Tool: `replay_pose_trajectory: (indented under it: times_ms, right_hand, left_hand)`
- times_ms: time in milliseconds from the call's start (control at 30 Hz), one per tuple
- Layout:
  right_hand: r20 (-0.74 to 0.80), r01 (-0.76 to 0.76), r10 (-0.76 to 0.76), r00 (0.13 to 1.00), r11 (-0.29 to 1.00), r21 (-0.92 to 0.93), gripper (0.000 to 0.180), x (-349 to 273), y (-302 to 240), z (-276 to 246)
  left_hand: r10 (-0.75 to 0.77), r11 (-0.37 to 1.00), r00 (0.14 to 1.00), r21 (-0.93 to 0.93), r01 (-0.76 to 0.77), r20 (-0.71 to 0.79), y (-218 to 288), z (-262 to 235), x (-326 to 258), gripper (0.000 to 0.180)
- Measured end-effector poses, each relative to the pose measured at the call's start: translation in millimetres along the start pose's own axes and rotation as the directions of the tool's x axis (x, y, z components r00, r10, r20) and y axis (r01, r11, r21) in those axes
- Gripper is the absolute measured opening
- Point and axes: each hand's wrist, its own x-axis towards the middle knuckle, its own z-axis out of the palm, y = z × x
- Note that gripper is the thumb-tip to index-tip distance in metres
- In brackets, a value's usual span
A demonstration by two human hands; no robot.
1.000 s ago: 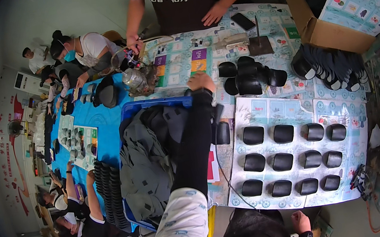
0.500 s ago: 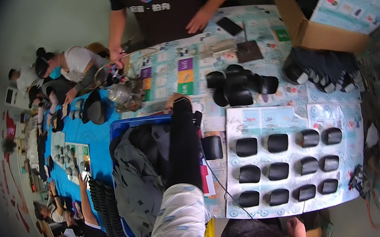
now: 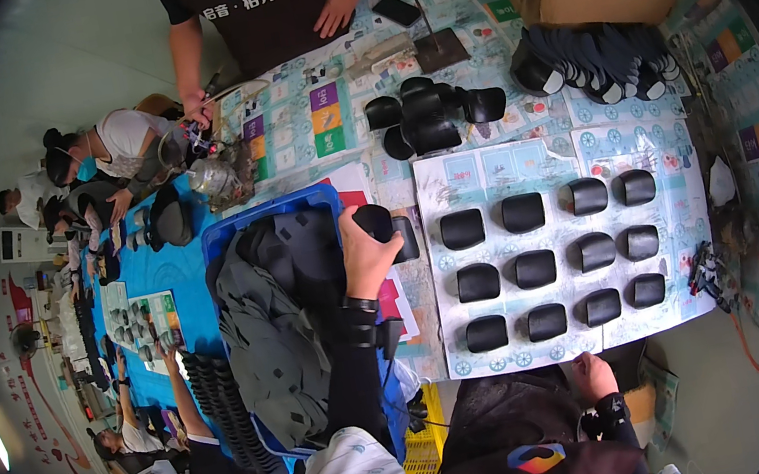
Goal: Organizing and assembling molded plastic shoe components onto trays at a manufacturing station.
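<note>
Hands apart: left hand clamped on a black moulded pad above the blue crate's edge, right hand resting low, grip unclear; a loosened hold could drop it onto the rows of pads on the table

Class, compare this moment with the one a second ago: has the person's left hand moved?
Yes. The left hand, gripping a black curved piece, has drawn back from the loose pile of black pieces to the blue bin corner.

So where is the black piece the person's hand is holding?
In the head view, the left hand grips the black curved piece left of centre, between the blue bin of dark fabric and the paper sheet with rows of black pieces.
</note>
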Motion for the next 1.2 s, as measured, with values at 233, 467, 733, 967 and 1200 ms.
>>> replay_pose_trajectory:
  times_ms: [233,467,733,967,1200]
  right_hand:
    - [0.014,0.024,-0.024,1.000,1.000,0.013,0.020,-21,26,-1]
    - [0.033,0.024,-0.022,0.999,0.998,-0.062,0.020,-42,61,-12]
    - [0.033,0.071,-0.068,0.997,0.993,-0.093,0.018,-50,84,-29]
    - [0.015,0.041,-0.040,0.999,0.996,-0.085,0.019,-47,106,-27]
    - [0.026,-0.090,0.092,0.995,0.994,-0.064,0.022,-47,86,-13]
  left_hand:
    - [0.105,0.994,0.944,0.033,-0.100,-0.313,0,52,-36,0.074]
    - [0.039,0.985,0.965,0.170,0.006,-0.260,-38,93,-87,0.052]
    - [0.130,0.842,0.986,0.514,-0.165,0.104,-40,73,-77,0.065]
    - [0.016,0.775,0.974,0.612,-0.154,0.225,9,80,-39,0.067]
    - [0.361,0.829,0.932,0.443,-0.341,0.041,44,115,100,0.069]
